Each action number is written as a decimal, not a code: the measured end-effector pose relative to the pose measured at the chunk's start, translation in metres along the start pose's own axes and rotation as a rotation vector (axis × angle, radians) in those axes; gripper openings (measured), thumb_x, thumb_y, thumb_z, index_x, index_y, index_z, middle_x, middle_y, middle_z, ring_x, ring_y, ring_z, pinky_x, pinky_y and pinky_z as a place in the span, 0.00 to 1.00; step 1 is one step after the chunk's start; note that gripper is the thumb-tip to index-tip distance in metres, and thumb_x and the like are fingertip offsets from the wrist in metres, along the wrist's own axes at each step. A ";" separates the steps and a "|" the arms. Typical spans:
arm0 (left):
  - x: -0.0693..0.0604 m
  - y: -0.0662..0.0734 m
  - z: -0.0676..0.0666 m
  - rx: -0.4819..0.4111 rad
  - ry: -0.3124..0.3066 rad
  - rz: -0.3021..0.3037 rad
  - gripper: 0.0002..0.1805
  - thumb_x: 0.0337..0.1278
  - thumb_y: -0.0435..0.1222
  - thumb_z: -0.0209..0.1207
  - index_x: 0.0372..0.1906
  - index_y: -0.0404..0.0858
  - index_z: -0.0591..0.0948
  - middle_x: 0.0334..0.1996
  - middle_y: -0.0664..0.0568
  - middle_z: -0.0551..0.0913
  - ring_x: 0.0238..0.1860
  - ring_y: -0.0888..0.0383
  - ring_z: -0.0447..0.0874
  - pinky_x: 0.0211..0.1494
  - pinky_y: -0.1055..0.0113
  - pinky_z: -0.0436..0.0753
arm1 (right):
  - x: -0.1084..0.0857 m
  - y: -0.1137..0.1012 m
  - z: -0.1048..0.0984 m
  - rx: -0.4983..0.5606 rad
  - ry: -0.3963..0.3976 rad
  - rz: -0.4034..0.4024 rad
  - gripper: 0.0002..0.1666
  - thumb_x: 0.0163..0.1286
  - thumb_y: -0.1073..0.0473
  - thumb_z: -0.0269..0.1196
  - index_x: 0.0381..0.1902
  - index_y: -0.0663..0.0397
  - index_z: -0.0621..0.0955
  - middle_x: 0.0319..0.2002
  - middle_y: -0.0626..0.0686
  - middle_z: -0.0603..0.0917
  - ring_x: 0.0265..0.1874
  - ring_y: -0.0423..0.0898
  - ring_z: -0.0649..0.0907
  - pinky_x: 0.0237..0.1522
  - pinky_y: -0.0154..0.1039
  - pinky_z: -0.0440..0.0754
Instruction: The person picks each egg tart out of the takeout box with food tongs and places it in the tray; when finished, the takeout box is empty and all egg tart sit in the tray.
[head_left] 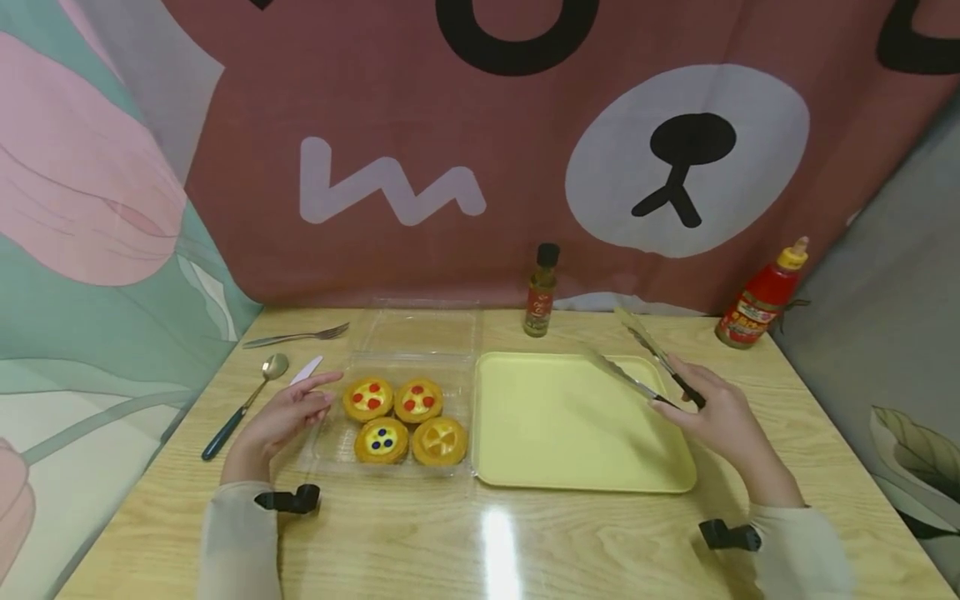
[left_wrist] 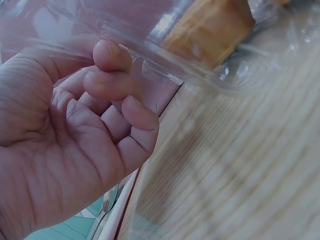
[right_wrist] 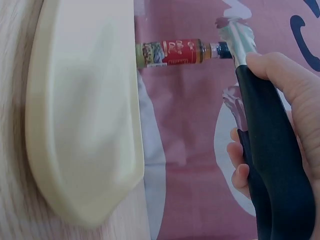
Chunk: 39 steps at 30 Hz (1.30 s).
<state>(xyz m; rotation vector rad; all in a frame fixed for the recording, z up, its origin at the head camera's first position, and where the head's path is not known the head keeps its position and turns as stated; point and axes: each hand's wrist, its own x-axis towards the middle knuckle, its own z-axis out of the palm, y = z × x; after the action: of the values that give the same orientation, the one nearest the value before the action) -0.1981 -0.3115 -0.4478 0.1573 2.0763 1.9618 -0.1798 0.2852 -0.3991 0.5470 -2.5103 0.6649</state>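
My right hand grips metal tongs with black handles, their arms spread apart above the yellow tray. Nothing sits between the tong tips. At the left side of a clear plastic box is my left hand, fingers loosely bent and holding nothing; whether they touch the box I cannot tell. Inside the box lie several small tarts: two with red dots, one with dark blue dots and one with orange wedges. The box's lid is folded back.
Left of the box lie a fork, a spoon and a knife, partly behind the left hand. A small sauce bottle stands behind the tray. A red squeeze bottle is at the back right, before the curtain.
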 end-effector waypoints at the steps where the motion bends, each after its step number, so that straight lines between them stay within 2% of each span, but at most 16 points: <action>1: 0.000 0.000 0.000 -0.002 0.002 0.000 0.24 0.68 0.33 0.51 0.67 0.33 0.65 0.24 0.59 0.73 0.25 0.67 0.71 0.28 0.75 0.73 | 0.001 -0.001 0.001 0.004 -0.004 -0.009 0.45 0.45 0.60 0.76 0.62 0.64 0.73 0.47 0.66 0.80 0.38 0.58 0.81 0.35 0.53 0.78; 3: 0.000 0.000 0.000 -0.011 0.003 -0.001 0.22 0.68 0.32 0.51 0.65 0.35 0.67 0.24 0.59 0.74 0.25 0.67 0.72 0.28 0.76 0.73 | 0.004 -0.003 0.004 0.015 -0.018 -0.031 0.45 0.44 0.60 0.77 0.62 0.64 0.73 0.50 0.68 0.80 0.42 0.60 0.81 0.38 0.56 0.77; 7: -0.001 0.000 0.000 -0.030 -0.001 0.004 0.20 0.68 0.32 0.51 0.63 0.38 0.70 0.24 0.59 0.74 0.25 0.68 0.72 0.28 0.76 0.73 | 0.010 -0.007 0.010 0.023 -0.038 -0.088 0.44 0.42 0.61 0.77 0.60 0.64 0.75 0.50 0.67 0.80 0.42 0.60 0.82 0.38 0.54 0.79; 9: -0.001 0.000 0.000 -0.030 0.000 0.004 0.21 0.68 0.32 0.51 0.64 0.37 0.69 0.24 0.59 0.74 0.25 0.68 0.71 0.28 0.76 0.73 | 0.013 -0.010 0.013 0.029 -0.042 -0.117 0.44 0.41 0.62 0.78 0.59 0.65 0.76 0.49 0.67 0.80 0.40 0.59 0.83 0.36 0.52 0.80; 11: 0.000 0.001 0.001 -0.025 0.004 0.003 0.22 0.68 0.32 0.51 0.65 0.35 0.68 0.23 0.59 0.74 0.25 0.68 0.71 0.28 0.76 0.73 | 0.015 -0.013 0.016 0.040 -0.049 -0.143 0.43 0.40 0.62 0.78 0.58 0.65 0.76 0.48 0.65 0.82 0.33 0.53 0.83 0.31 0.47 0.80; 14: 0.001 0.002 0.001 -0.017 0.009 0.000 0.23 0.68 0.31 0.50 0.66 0.32 0.66 0.23 0.59 0.74 0.25 0.68 0.71 0.28 0.76 0.73 | 0.017 -0.018 0.021 0.067 -0.073 -0.166 0.42 0.42 0.62 0.77 0.57 0.64 0.77 0.44 0.62 0.83 0.24 0.44 0.77 0.25 0.38 0.75; 17: 0.001 0.002 0.002 -0.013 0.014 -0.013 0.24 0.68 0.31 0.50 0.67 0.31 0.64 0.23 0.59 0.74 0.24 0.68 0.71 0.28 0.76 0.73 | 0.019 -0.025 0.027 0.098 -0.131 -0.163 0.40 0.46 0.60 0.76 0.58 0.64 0.76 0.43 0.60 0.83 0.23 0.41 0.74 0.23 0.34 0.71; 23: 0.002 0.000 0.001 0.018 0.032 -0.047 0.27 0.68 0.33 0.50 0.68 0.29 0.61 0.23 0.59 0.73 0.24 0.67 0.70 0.28 0.75 0.73 | 0.029 -0.041 0.039 0.114 -0.225 -0.165 0.38 0.50 0.57 0.75 0.59 0.62 0.76 0.45 0.60 0.83 0.23 0.42 0.74 0.23 0.33 0.71; 33: 0.004 0.002 0.002 0.017 0.029 -0.045 0.28 0.68 0.31 0.51 0.69 0.28 0.59 0.22 0.59 0.73 0.24 0.68 0.71 0.27 0.76 0.72 | 0.052 -0.064 0.055 0.203 -0.280 -0.245 0.38 0.50 0.55 0.74 0.58 0.62 0.77 0.44 0.59 0.83 0.22 0.42 0.75 0.24 0.32 0.72; 37: 0.002 0.002 0.002 0.004 0.030 -0.038 0.29 0.67 0.32 0.52 0.69 0.28 0.60 0.21 0.59 0.74 0.23 0.68 0.71 0.26 0.76 0.72 | 0.061 -0.070 0.064 0.227 -0.326 -0.250 0.38 0.52 0.53 0.74 0.60 0.60 0.76 0.50 0.60 0.82 0.35 0.48 0.83 0.32 0.39 0.80; 39: 0.002 0.001 0.002 -0.001 0.031 -0.038 0.29 0.67 0.32 0.52 0.69 0.28 0.60 0.22 0.59 0.74 0.23 0.68 0.71 0.27 0.76 0.73 | 0.065 -0.073 0.068 0.238 -0.344 -0.251 0.38 0.53 0.53 0.73 0.60 0.60 0.76 0.52 0.61 0.81 0.43 0.52 0.83 0.37 0.43 0.82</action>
<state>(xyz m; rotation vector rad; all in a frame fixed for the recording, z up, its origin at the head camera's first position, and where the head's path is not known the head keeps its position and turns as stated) -0.1993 -0.3095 -0.4468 0.0877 2.0820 1.9554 -0.2203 0.1738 -0.3905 1.1283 -2.6197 0.8355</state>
